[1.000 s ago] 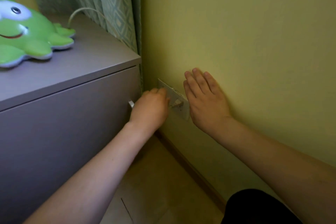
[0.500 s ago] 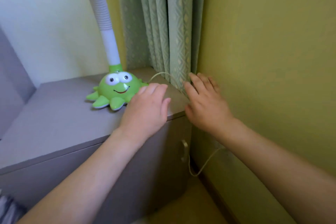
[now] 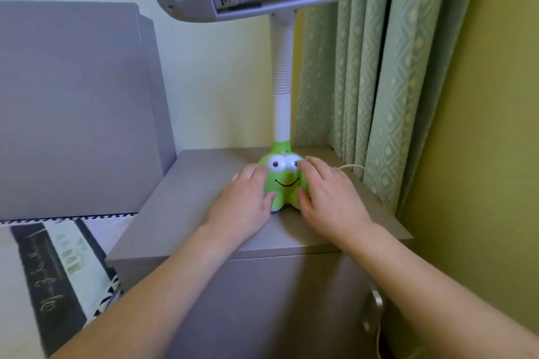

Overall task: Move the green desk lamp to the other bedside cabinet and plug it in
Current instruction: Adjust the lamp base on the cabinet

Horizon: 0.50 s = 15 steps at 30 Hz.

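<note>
The green desk lamp has an octopus-shaped base with a smiling face, a white ribbed neck and a silver head overhead. It stands upright on the grey bedside cabinet. My left hand lies against the base's left side and my right hand against its right side, fingers wrapped around it. A pale cord runs from behind the base toward the curtain, and shows again low at the cabinet's right side. The wall socket is out of view.
A green patterned curtain hangs right behind the cabinet. The yellow-green wall closes off the right. A grey headboard and a bed with a patterned cover lie on the left. A metal handle sits on the cabinet front.
Both hands left the wall socket low on the right, rose over the cabinet top and settled on either side of the lamp's base. The view tilted upward.
</note>
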Motion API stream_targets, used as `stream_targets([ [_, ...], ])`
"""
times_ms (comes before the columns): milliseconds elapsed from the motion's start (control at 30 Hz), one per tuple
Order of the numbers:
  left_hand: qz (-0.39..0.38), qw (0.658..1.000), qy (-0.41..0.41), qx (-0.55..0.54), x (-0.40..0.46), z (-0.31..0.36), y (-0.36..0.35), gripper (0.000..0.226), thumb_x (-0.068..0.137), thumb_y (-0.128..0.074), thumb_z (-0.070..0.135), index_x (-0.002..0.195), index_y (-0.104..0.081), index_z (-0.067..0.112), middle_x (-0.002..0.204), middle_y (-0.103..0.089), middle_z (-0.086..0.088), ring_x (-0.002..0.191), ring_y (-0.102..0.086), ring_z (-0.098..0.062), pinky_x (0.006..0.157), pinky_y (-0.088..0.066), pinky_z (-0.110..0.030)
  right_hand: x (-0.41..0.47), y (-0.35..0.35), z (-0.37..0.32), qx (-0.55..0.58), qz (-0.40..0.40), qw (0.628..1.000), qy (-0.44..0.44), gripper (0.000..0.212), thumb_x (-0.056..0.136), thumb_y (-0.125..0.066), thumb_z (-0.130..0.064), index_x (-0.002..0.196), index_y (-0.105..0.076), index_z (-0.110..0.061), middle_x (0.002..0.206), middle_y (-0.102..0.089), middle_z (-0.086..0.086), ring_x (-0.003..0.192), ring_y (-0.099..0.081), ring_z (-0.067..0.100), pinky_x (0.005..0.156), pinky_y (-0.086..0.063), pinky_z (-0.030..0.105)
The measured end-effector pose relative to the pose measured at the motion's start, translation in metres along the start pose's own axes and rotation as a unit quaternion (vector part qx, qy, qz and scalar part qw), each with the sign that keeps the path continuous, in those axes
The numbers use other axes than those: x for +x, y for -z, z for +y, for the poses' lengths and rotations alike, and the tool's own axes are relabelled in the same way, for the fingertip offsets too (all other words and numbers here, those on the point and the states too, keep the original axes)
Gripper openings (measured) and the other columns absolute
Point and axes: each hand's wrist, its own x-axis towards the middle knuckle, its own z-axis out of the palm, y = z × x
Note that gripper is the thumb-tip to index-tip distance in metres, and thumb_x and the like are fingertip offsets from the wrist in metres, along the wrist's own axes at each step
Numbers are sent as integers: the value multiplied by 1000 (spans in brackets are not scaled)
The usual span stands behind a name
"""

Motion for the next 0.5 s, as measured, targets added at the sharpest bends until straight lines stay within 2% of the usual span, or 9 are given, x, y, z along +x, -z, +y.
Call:
stream_targets([
  [167,-51,999,8,-5,42,-7,1,52,90,-53,35,137,-39,17,142,-42,-4,125,-46,-31,99,-43,-42,29,-4,15,60,-34,997,-39,48,91,-47,-20,138,-40,-10,141,-47,10,121,-51,33,99,-42,41],
  [300,-143,989,-7,-27,71,-10,5,70,87,-58,41,147,-28,22,152,-34,-4,138,-35,-25,112,-33,-37,43,-10,24,193,-66,973,-107,51,94,-44,-21,143,-35,-10,149,-41,12,135,-41,27,109,-33,36],
  [400,-186,982,-12,-16,87,-10,11,71,83,-62,43,145,-32,25,149,-37,-2,136,-38,-22,111,-34,-36,53,-14,28,257,-72,952,-152,50,94,-41,-14,143,-37,-8,150,-42,12,138,-37,23,111,-29,31],
  [500,-192,981,-15,-10,96,-9,14,69,79,-66,44,141,-40,26,140,-42,-1,128,-46,-22,106,-39,-36,68,-15,33,289,-63,937,-189,52,87,-39,-6,139,-44,-8,143,-50,14,132,-45,27,107,-35,34],
])
